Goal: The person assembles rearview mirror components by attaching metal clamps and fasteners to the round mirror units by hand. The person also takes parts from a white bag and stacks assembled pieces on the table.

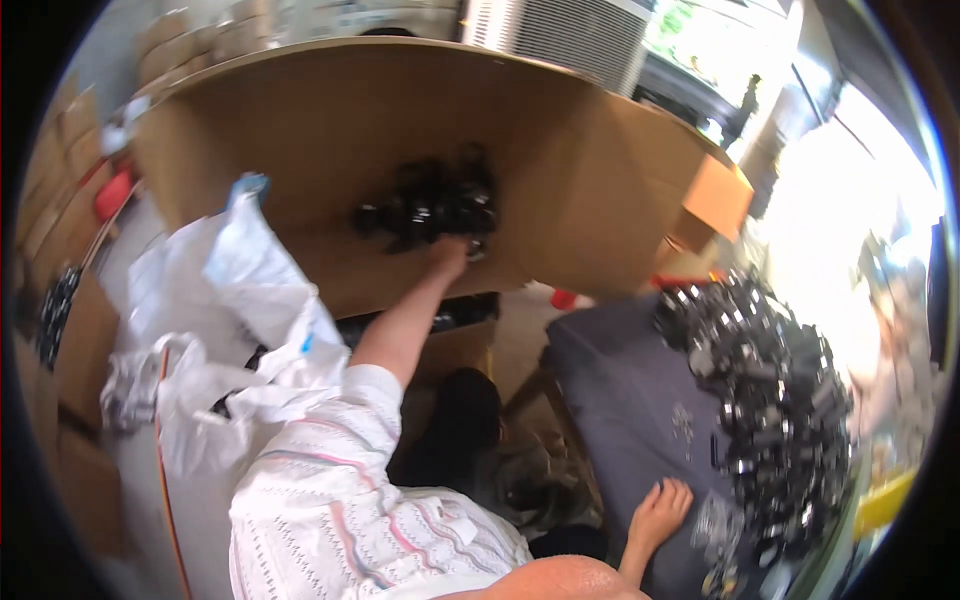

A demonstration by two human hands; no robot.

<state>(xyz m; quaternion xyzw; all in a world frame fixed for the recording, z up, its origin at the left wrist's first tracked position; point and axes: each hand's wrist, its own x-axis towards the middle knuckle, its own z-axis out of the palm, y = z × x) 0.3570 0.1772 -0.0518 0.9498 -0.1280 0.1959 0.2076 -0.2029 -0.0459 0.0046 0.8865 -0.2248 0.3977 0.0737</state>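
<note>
My left hand [452,256] reaches forward at the end of a stretched arm. It is closed on a bunch of shiny black parts [430,205] in front of the cardboard box's inner wall [300,130]. The parts are blurred and hide most of the fingers, so their exact kind is unclear. Lower right, my right hand [660,512] lies open on a dark grey cloth [630,380], its fingers extended. Beside it are a small clear plastic bag [716,522] and a large heap of similar black and silvery parts [770,400]. Tiny pale pieces [683,425] lie scattered on the cloth.
A crumpled white plastic bag [260,290] hangs left of my arm. Below the large box, a smaller carton [455,355] holds more black items. Cartons [85,430] line the left side. A white slatted appliance [560,35] stands behind; a yellow object [885,503] sits at far right.
</note>
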